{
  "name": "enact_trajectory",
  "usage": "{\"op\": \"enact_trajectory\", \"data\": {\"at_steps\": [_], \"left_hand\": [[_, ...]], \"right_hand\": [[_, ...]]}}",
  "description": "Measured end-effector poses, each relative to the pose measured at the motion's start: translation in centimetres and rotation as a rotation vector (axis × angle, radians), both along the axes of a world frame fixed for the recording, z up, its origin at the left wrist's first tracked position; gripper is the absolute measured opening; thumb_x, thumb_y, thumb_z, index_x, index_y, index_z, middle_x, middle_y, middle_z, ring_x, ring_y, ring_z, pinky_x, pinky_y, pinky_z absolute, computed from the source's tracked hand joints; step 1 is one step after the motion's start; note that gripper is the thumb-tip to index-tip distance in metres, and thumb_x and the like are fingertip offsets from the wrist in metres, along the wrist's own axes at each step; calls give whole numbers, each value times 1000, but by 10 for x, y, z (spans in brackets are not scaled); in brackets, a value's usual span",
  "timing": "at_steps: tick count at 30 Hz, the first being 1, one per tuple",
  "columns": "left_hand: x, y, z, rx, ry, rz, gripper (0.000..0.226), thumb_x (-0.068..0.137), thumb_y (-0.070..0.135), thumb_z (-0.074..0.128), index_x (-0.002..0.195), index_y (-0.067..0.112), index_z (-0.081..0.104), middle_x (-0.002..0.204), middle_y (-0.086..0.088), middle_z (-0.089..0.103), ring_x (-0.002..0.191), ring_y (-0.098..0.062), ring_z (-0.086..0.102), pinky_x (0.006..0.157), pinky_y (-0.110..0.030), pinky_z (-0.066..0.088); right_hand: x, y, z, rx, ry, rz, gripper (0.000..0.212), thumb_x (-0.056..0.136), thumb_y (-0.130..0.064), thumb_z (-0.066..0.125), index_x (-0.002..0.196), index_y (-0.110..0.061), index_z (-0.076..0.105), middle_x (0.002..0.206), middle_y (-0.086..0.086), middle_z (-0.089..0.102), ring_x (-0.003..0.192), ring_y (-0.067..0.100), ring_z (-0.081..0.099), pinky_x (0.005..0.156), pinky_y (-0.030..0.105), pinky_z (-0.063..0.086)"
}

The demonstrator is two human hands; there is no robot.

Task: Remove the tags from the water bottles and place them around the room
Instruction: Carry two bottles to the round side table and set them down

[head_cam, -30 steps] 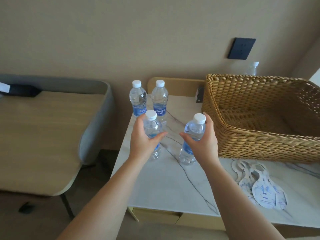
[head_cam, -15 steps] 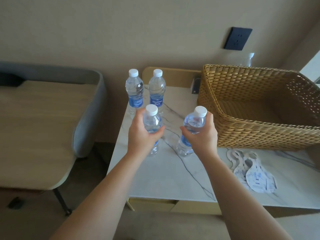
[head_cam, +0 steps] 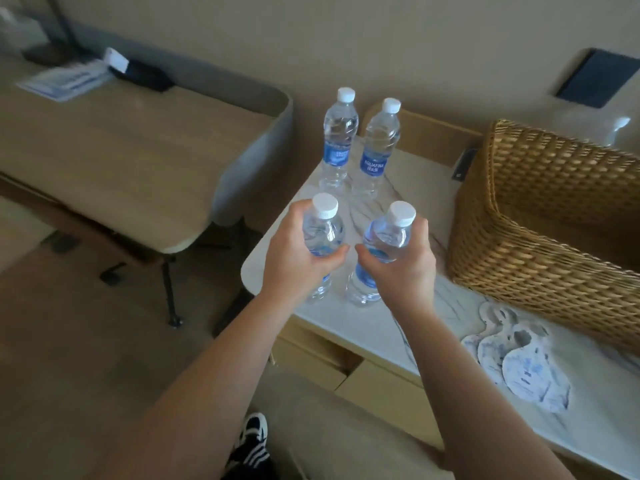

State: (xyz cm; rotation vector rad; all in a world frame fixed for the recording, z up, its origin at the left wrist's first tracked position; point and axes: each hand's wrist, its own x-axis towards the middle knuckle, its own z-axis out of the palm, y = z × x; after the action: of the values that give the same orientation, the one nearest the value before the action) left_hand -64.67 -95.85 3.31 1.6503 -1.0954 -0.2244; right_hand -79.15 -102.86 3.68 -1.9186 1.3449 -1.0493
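With the tags already off and piled on the marble table, the left hand and right hand each wrap a bottle, none apparently placed around the room yet.

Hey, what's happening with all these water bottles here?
A person grips one water bottle in each hand: left hand on the left bottle, right hand on the right bottle. Two more bottles stand behind on the marble table. Removed tags lie beside the wicker basket.

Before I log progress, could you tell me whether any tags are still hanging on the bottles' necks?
No, all four bottle necks are bare, and the tags lie on the marble tabletop.
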Motion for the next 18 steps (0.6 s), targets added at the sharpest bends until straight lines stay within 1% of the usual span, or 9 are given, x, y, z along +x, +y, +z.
{"op": "enact_trajectory", "data": {"at_steps": [3, 5, 7, 9, 11, 13, 15, 17, 18], "left_hand": [[-4, 30, 1, 2, 7, 108, 66, 60, 48, 77, 109, 50, 34, 102, 37, 50, 100, 14, 51, 78, -7, 46], [-3, 52, 1, -9, 9, 178, 64, 59, 48, 76, 108, 53, 34, 103, 43, 49, 100, 18, 50, 76, -1, 41], [-1, 76, -1, -8, 27, 273, 61, 58, 48, 75, 105, 52, 36, 101, 43, 50, 98, 18, 50, 74, 2, 38], [2, 104, -4, 17, 41, 383, 62, 57, 49, 76, 105, 51, 37, 98, 37, 54, 94, 11, 53, 72, -1, 40], [5, 130, -9, 47, 46, 454, 63, 57, 48, 77, 104, 54, 36, 97, 31, 55, 93, 6, 54, 76, -6, 41], [8, 164, -11, 58, 64, 533, 62, 59, 47, 79, 105, 52, 38, 99, 26, 57, 96, 0, 57, 81, -17, 48], [10, 197, -10, 51, 79, 612, 58, 59, 50, 77, 105, 51, 40, 100, 26, 59, 96, 1, 59, 79, -19, 50], [12, 232, -8, 40, 65, 710, 57, 60, 52, 75, 105, 52, 40, 100, 33, 58, 94, 8, 58, 73, -9, 47], [12, 250, -7, 36, 49, 759, 57, 62, 52, 75, 107, 51, 39, 101, 35, 57, 95, 11, 56, 72, -5, 44]], "right_hand": [[2, 9, -1, -25, 13, 64, 68, 66, -36, 81, 117, -28, 39, 117, -3, 60, 92, 8, 52, 63, 4, 31], [6, 15, -3, -36, 4, 107, 70, 66, -35, 82, 120, -28, 38, 119, -2, 59, 93, 8, 52, 65, 4, 31], [13, 24, -3, -42, -6, 169, 71, 65, -37, 82, 120, -29, 38, 117, -2, 59, 93, 9, 55, 64, 6, 33], [25, 34, -4, -37, -17, 255, 70, 65, -39, 81, 118, -31, 37, 113, -5, 59, 92, 12, 57, 63, 6, 33], [36, 45, -4, -47, -9, 326, 70, 65, -39, 80, 120, -30, 37, 114, -5, 57, 93, 10, 55, 63, 4, 31], [54, 64, -5, -63, 8, 418, 75, 66, -39, 81, 126, -28, 37, 120, -4, 56, 99, 6, 51, 67, 3, 30], [74, 88, -8, -81, 42, 530, 78, 66, -38, 82, 129, -27, 36, 123, -2, 56, 102, 5, 47, 74, 10, 34], [93, 117, -14, -63, 61, 658, 74, 67, -34, 82, 126, -25, 40, 118, 0, 59, 100, 7, 50, 77, 20, 39], [101, 132, -19, -20, 53, 725, 67, 68, -31, 82, 122, -25, 43, 111, 0, 60, 98, 9, 54, 78, 22, 39]]}}
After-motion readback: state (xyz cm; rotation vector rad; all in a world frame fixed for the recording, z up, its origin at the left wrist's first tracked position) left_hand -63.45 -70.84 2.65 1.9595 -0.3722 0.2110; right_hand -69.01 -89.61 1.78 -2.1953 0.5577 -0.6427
